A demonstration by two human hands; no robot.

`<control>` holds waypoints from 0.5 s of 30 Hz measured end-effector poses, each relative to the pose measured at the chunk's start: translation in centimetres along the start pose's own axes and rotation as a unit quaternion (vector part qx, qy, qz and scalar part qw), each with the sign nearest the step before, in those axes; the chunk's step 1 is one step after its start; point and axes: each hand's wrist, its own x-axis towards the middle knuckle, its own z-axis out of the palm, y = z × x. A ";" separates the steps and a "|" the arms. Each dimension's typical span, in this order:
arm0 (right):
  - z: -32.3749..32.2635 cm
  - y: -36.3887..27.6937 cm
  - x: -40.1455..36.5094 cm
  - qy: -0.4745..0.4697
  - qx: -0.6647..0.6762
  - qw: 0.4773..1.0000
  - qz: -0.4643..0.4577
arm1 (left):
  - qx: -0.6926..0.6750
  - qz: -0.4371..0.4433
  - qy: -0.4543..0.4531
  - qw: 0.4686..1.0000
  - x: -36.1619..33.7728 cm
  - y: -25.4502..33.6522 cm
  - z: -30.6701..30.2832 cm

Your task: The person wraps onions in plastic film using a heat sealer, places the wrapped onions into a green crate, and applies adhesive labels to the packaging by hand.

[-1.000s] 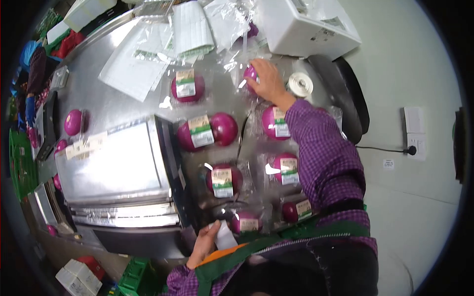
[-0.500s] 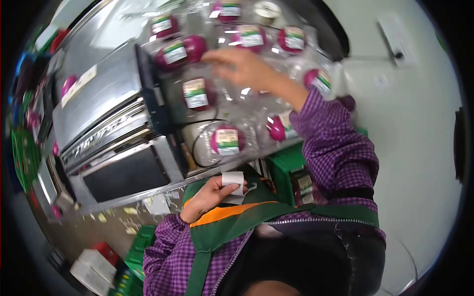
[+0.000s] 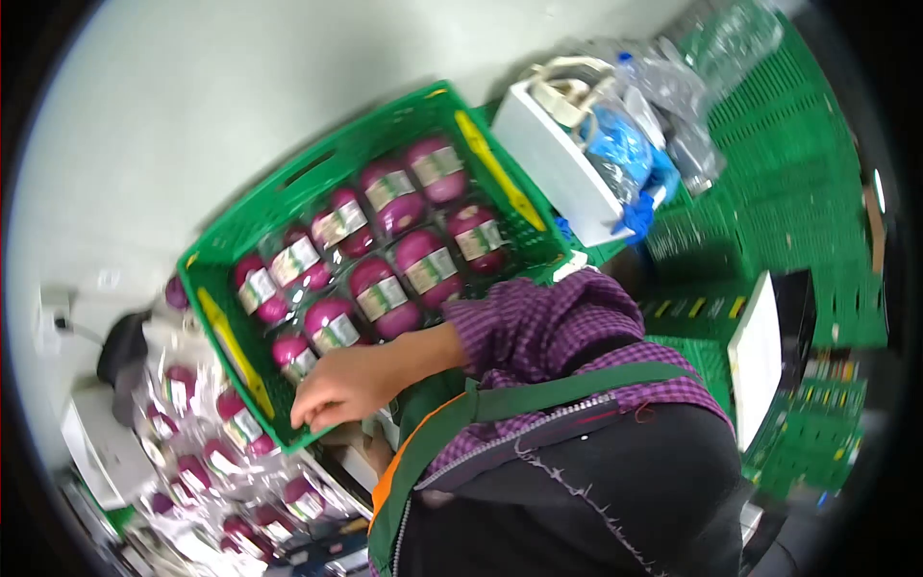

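My right hand (image 3: 346, 387) is over the near left corner of a green crate (image 3: 317, 165), palm down, its fingers curled together and nothing visible in them. Rows of purple round items in clear packs with white and green labels (image 3: 383, 296) fill much of the crate. Below my right wrist, close to the apron, my left hand (image 3: 379, 450) shows only in part; its fingers are hidden, and what it holds, if anything, cannot be made out.
More wrapped purple packs (image 3: 223, 456) lie at the lower left beside a grey-white device (image 3: 104, 447). To the upper right, a white box (image 3: 558, 159) holds plastic bags and blue material. Green crates (image 3: 697, 356) and green slatted pallets (image 3: 769, 192) stand at the right.
The view has swung right, from the bench with the wrapping machine to the filled green crate. My right hand has left the bench packs for the crate's corner. The white paper in my left hand no longer shows.
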 end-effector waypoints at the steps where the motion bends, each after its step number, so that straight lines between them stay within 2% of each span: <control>1: -3.2 -1.5 -2.2 0.016 -0.062 0.997 0.035 | 0.027 0.004 -0.009 1.000 0.5 0.1 0.6; 4: -10.2 -3.8 -9.8 0.280 -0.107 0.946 0.121 | 0.099 0.010 -0.029 0.995 1.9 0.4 2.2; 5: -12.2 -5.2 -12.3 0.344 -0.139 0.912 0.177 | 0.119 0.015 -0.037 0.992 2.4 0.6 2.6; 6: -13.9 -4.7 -15.3 0.426 -0.133 0.877 0.178 | 0.142 0.020 -0.042 0.989 2.6 1.0 3.0; 7: -15.5 -4.7 -18.3 0.499 -0.044 0.846 0.181 | 0.163 0.026 -0.046 0.985 2.9 1.3 3.4; 9: -19.0 -3.1 -24.1 0.603 -0.189 0.749 0.198 | 0.194 0.034 -0.052 0.979 3.2 1.7 4.0; 10: -20.6 -2.3 -26.4 0.680 -0.126 0.697 0.188 | 0.204 0.039 -0.052 0.977 3.3 1.9 4.3; 12: -24.8 -0.8 -30.3 0.774 0.009 0.611 0.167 | 0.219 0.047 -0.046 0.973 3.3 2.1 4.5; 13: -26.6 -0.2 -31.8 0.800 0.030 0.580 0.151 | 0.225 0.049 -0.044 0.972 3.4 2.1 4.6; 14: -28.0 0.5 -32.5 0.800 0.033 0.580 0.149 | 0.232 0.056 -0.046 0.970 3.2 2.3 4.6; 15: -29.1 1.0 -33.2 0.817 0.005 0.556 0.152 | 0.239 0.055 -0.042 0.969 3.5 2.2 4.6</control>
